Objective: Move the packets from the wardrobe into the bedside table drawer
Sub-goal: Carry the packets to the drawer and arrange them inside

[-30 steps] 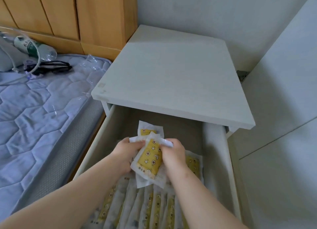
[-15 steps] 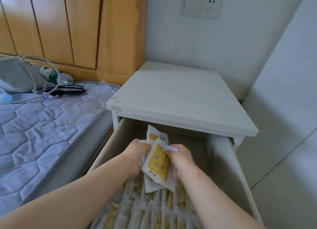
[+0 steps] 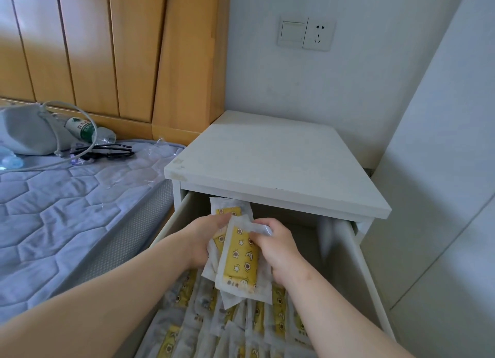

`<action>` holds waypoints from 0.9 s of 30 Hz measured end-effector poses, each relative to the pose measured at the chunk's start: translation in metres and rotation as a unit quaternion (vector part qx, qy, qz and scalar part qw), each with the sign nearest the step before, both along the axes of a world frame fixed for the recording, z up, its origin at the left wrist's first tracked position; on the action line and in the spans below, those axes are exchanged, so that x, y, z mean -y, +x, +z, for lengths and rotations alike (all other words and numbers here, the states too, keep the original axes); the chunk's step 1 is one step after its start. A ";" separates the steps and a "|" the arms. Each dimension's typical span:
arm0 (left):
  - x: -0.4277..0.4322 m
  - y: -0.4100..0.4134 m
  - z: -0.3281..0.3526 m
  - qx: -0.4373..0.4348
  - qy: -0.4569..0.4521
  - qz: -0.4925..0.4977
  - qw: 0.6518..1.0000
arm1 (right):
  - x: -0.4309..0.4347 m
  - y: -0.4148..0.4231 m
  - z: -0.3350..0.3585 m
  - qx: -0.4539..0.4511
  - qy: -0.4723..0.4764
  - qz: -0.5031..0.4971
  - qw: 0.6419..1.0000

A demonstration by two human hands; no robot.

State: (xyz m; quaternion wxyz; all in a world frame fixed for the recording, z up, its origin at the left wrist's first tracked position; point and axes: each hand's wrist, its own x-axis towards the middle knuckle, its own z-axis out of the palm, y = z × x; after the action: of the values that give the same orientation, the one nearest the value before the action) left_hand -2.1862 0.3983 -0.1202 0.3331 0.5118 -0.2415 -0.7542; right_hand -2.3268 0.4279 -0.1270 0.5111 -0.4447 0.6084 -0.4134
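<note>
Between both hands I hold a small bunch of white packets with yellow star-and-flower panels (image 3: 241, 258), upright above the open drawer (image 3: 356, 272) of the white bedside table (image 3: 273, 165). My left hand (image 3: 205, 240) grips the bunch from the left and my right hand (image 3: 278, 248) grips it from the right, fingers curled round its edges. Several more of the same packets (image 3: 241, 331) lie in rows on the drawer floor below. The back of the drawer is hidden under the table top.
A bed with a quilted lilac mattress (image 3: 67, 197) lies to the left, bearing a grey bag (image 3: 26, 132), a plastic bottle (image 3: 85, 128), a cable and black glasses (image 3: 107, 151). A wooden headboard (image 3: 120, 49) stands behind. White wardrobe panels (image 3: 442, 170) rise at the right. A switch and socket (image 3: 306, 33) sit on the wall.
My head has tilted up, so the wall switch and more of the headboard show. Both hands still hold the packet bunch over the drawer, in much the same place.
</note>
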 end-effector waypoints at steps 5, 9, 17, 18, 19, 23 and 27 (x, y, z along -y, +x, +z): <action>0.004 0.009 -0.005 0.027 -0.019 0.043 0.999 | 0.001 -0.004 -0.003 0.023 0.009 -0.062 0.998; 0.010 0.017 -0.012 0.122 -0.090 0.030 0.988 | 0.005 -0.012 -0.006 0.067 0.007 -0.140 0.988; 0.006 0.009 -0.014 0.192 -0.161 0.047 0.967 | 0.019 -0.008 -0.026 0.056 0.022 -0.188 0.980; 0.008 0.008 -0.016 0.198 -0.164 0.063 0.964 | 0.023 -0.005 -0.030 0.048 0.026 -0.188 0.981; 0.011 0.007 -0.018 0.206 -0.171 0.075 0.961 | 0.028 -0.003 -0.033 0.042 0.032 -0.189 0.980; 0.029 0.006 -0.025 0.280 -0.242 0.071 0.926 | 0.051 0.002 -0.047 0.039 0.058 -0.209 0.975; 0.055 0.003 -0.032 0.325 -0.276 0.045 0.903 | 0.073 0.004 -0.057 0.069 0.071 -0.231 0.968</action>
State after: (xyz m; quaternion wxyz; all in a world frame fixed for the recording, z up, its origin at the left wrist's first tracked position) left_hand -2.1828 0.3431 -0.1520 0.3978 0.6266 -0.5114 -0.4331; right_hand -2.3232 0.3549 -0.1839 0.4724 -0.2252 0.6857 -0.5059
